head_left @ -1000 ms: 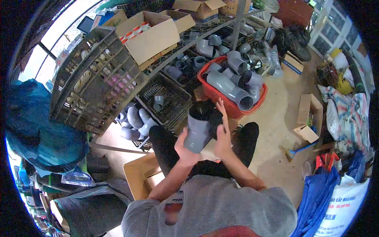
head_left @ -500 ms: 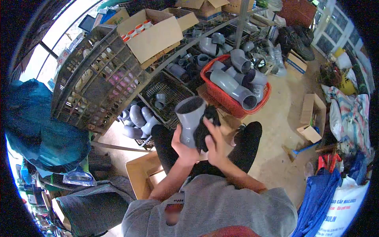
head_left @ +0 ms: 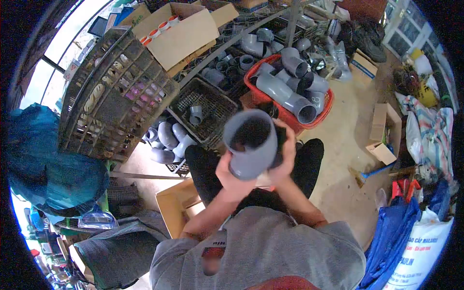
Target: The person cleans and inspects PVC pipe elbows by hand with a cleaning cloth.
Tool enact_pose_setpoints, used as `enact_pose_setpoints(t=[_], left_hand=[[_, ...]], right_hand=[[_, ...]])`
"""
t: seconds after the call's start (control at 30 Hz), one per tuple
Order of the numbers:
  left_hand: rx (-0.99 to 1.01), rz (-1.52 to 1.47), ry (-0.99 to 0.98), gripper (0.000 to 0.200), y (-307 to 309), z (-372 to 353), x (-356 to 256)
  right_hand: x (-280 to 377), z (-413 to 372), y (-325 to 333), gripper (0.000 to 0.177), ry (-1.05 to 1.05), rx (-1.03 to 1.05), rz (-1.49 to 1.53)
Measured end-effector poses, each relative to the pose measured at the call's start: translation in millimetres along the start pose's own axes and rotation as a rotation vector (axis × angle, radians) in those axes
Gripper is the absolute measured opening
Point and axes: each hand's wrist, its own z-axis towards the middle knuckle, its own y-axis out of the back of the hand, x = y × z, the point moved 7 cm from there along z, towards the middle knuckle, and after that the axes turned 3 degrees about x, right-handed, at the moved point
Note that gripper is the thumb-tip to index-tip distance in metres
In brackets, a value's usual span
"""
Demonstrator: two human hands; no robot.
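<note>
Open cardboard box (head_left: 186, 42) holds orange-rimmed items (head_left: 154, 33); slatted crate (head_left: 153, 72) beside it; white printed sack (head_left: 419, 256) adjoins blue sheeting (head_left: 390, 229).

Daylight glares upper left, edges curve, and the gray fitting (head_left: 258, 158) blurs.

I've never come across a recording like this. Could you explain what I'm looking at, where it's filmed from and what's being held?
There is no machine here: a person works with bare hands. Every picture comes from one camera worn on the head, looking forward and down.

The left hand and right hand hold a grey pipe fitting, its wide opening tilted up. Something black shows beside the right hand; what it is, I cannot tell.

Ahead is a red basket of grey fittings, and left of it a black crate with a small grey piece.
</note>
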Motion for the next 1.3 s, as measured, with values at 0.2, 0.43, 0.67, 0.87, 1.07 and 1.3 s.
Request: enact_pose_setpoints(t=[0.2, 0.43, 0.67, 0.87, 1.07, 1.3], left_hand=[[0.112, 0.405, -0.268, 0.059, 6.7, 16.8, -14.1], [0.059, -0.792, 0.379, 0.055, -23.2, 10.0, 14.4], [0.141, 0.252, 0.112, 0.037, -1.5, 15.4, -18.7], [0.348, 0.925, -0.574, 0.023, -46.7, 25.4, -89.4], [0.331, 1.047, -0.68, 0.019, -54.3, 30.5, -85.2], [0.028, 0.725, -0.084, 0.022, -9.2, 45.2, -62.6]], right_hand=[[-36.3, -28.6, -4.4, 0.062, -0.36, -0.086, 0.275], [42.1, 8.7, -10.9, 0.066, 0.119, 0.161, -0.449], [69.4, 2.2, -10.3, 0.06, 0.371, -0.065, -0.445], [81.2, 32.3, -11.1, 0.052, 0.448, 0.108, -0.702], [39.0, 38.2, 9.2, 0.037, -0.047, -0.244, -0.452], [29.6, 14.4, -5.4, 0.024, 0.225, -0.001, -0.654]])
